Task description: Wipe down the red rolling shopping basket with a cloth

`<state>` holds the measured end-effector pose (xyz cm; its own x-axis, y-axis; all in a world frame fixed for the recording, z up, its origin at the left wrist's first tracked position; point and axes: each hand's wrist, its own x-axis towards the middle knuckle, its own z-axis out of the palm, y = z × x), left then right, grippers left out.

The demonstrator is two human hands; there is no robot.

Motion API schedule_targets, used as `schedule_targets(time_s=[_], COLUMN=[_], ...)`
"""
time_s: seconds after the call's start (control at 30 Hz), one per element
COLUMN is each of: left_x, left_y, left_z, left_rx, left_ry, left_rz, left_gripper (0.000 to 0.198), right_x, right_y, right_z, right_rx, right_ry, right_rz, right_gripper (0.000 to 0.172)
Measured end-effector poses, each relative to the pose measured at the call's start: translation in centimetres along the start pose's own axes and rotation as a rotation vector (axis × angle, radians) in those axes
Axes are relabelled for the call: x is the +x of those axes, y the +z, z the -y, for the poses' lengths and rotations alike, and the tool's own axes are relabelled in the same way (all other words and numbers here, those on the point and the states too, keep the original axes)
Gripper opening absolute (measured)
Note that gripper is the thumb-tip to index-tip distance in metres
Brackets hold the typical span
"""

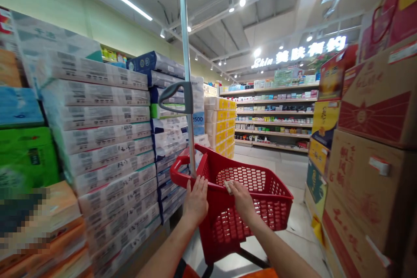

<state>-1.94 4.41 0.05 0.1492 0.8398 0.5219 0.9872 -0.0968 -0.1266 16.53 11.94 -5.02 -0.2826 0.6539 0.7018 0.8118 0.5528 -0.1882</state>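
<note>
A red plastic shopping cart (260,178) with perforated basket walls stands in front of me. My left hand (196,202) lies with fingers stretched out over the basket's near rim, close to the base of a metal pole (185,39). My right hand (243,200) is further along that rim, its fingers closed on a small pale cloth (228,187) pressed against the edge. The cloth is partly covered by the fingers. Left of the pole is the cart's red handle (176,173), with neither hand on it. A grey grip (174,97) is fixed on the pole.
Tall stacks of wrapped tissue packs (110,139) line the left side. Cardboard boxes (368,182) are piled close on the right. Beyond the cart, pale tiled floor (286,160) leads to stocked shelves (273,113). Yellow-and-white packs (221,126) stand behind the pole.
</note>
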Motion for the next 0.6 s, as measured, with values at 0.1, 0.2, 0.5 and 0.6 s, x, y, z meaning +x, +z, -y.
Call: schedule_targets(time_s=[0.1,0.2,0.5,0.6], left_x=[0.5,0.8,0.6,0.8], left_y=[0.0,0.1,0.1,0.5], left_z=[-0.7,-1.7,-2.5,-3.3], left_rx=[-0.011,-0.009,0.038,0.038], left_ry=[-0.021,-0.032,-0.022,0.001], left_rz=[0.052,0.078,0.105,0.101], left_gripper=[0.059,0.061,0.063,0.062], right_x=[-1.6,-0.9,-2.1,-3.8], right_y=[-1.4,-1.3,-0.8,-2.4], right_z=[-3.0,-1.0,-3.0,-6.6], right_rx=[-0.089,-0.07,-0.1,-0.184], right_ry=[0.146,0.14,0.042,0.189], right_rz=[0.03,0.043,0.021,0.039], right_gripper=[0.043,0.037,0.044,0.041])
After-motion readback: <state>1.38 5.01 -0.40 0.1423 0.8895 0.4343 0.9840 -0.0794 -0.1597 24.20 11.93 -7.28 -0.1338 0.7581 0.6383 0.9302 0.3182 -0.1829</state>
